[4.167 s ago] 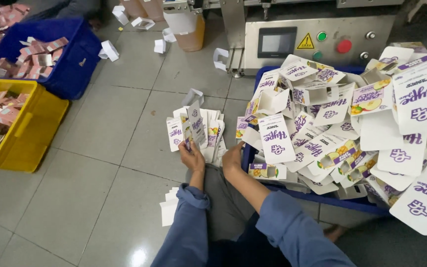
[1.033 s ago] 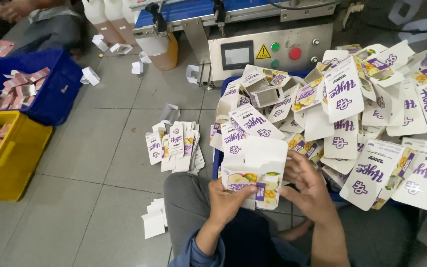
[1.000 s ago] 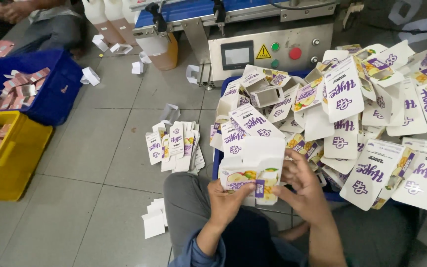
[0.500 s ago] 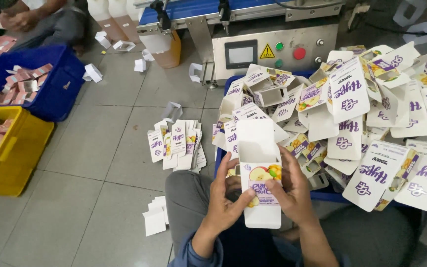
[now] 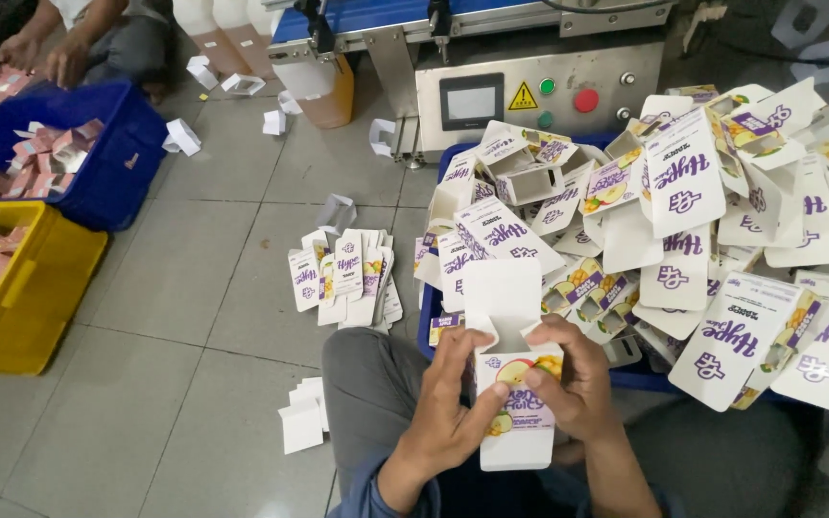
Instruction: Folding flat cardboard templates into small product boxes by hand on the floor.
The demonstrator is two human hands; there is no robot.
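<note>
Since a moment ago the carton is squared up. We count one carton, clasped by left hand and right hand. Long axis upright, open flap away.

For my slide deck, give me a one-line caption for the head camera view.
Left hand and right hand hold an opened white carton before a blue crate heaped with flat cartons.

Both hands meet over the lap around a carton. The left hand grips its left side, fingers curled. The right hand clasps its right side.
</note>
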